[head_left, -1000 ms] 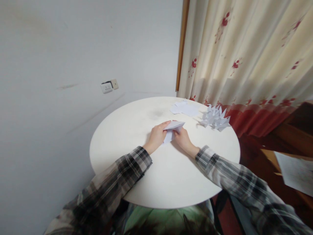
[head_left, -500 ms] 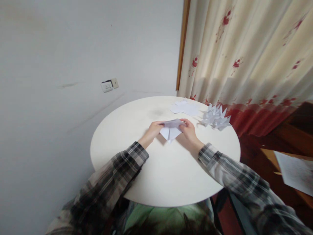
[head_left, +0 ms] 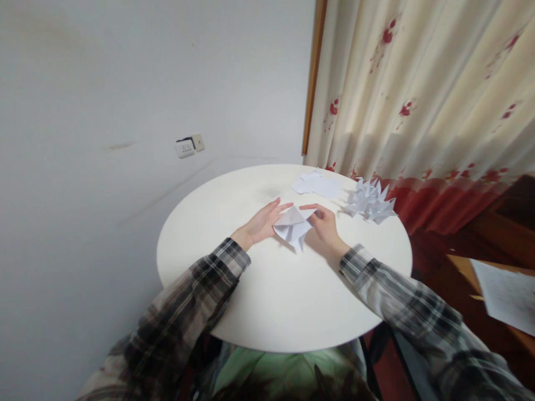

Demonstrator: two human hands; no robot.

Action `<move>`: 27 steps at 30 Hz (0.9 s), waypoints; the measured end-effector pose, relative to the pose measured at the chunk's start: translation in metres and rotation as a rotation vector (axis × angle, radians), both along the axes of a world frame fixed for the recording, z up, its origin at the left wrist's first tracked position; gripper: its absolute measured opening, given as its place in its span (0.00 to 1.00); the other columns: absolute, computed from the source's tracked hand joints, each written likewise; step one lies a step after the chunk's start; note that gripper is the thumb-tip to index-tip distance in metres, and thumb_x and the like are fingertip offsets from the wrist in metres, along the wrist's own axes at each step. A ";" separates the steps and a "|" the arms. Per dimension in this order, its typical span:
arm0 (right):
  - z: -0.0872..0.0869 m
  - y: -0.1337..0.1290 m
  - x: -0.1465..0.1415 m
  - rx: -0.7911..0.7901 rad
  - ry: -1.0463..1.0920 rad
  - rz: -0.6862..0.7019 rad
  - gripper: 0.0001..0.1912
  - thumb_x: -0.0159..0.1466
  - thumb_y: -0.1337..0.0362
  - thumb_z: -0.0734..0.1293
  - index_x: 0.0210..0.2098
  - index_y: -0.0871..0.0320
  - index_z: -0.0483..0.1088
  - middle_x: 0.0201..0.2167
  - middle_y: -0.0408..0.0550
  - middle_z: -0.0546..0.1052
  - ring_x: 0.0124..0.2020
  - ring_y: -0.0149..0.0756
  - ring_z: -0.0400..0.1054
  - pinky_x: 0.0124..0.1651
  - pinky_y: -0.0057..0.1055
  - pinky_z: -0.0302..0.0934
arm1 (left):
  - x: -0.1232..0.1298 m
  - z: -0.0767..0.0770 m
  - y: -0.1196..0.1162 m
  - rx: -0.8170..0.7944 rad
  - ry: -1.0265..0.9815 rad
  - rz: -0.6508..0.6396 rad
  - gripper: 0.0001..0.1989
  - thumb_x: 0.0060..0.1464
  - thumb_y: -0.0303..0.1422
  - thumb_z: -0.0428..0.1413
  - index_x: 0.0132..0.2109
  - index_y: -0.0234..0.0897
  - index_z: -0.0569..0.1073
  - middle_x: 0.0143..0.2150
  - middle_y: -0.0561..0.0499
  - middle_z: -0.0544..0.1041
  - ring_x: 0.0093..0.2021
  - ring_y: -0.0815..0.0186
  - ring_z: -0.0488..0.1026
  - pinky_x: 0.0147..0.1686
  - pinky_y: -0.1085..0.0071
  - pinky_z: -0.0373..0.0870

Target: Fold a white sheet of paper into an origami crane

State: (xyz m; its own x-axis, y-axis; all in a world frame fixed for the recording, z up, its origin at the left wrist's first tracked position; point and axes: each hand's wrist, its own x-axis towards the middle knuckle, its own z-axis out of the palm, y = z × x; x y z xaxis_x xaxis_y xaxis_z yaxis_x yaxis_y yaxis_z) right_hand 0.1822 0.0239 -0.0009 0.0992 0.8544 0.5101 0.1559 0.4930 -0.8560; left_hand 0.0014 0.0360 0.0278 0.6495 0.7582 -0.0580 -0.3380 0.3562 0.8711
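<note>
A folded piece of white paper is held just above the round white table, its flaps spread and one point aimed towards me. My right hand pinches the paper at its right side, index finger reaching along the top edge. On the other side, my left hand lies against the paper's left edge with its fingers stretched out and apart. Part of the left fingers is behind the paper.
Flat white paper sheets lie at the table's far side. A cluster of folded paper pieces with pointed tips stands at the right rim. Beyond are a curtain and a wall with a socket. Another paper lies low at right.
My left hand has loosened its pinch and its fingers have straightened. The folded paper has turned and its flaps have opened out. My right hand has kept its hold.
</note>
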 end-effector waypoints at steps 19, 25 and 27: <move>0.004 -0.014 -0.002 0.319 -0.370 0.201 0.17 0.54 0.76 0.58 0.36 0.56 0.74 0.41 0.48 0.78 0.44 0.34 0.71 0.48 0.32 0.63 | 0.005 -0.012 0.008 -0.001 0.215 0.403 0.08 0.52 0.32 0.58 0.31 0.28 0.75 0.24 0.48 0.75 0.23 0.69 0.70 0.27 0.75 0.66; 0.004 -0.016 -0.002 0.245 -0.311 0.211 0.17 0.53 0.75 0.59 0.35 0.56 0.74 0.40 0.47 0.78 0.43 0.34 0.71 0.47 0.32 0.63 | 0.007 -0.007 0.005 -0.030 0.223 0.423 0.08 0.51 0.30 0.58 0.30 0.28 0.75 0.23 0.48 0.75 0.22 0.70 0.69 0.25 0.76 0.65; 0.005 -0.017 -0.003 0.222 -0.267 0.211 0.17 0.52 0.75 0.58 0.35 0.57 0.74 0.40 0.47 0.78 0.43 0.34 0.71 0.46 0.32 0.63 | 0.007 -0.006 0.005 -0.039 0.220 0.425 0.07 0.51 0.29 0.58 0.29 0.28 0.74 0.24 0.48 0.75 0.22 0.70 0.70 0.25 0.76 0.65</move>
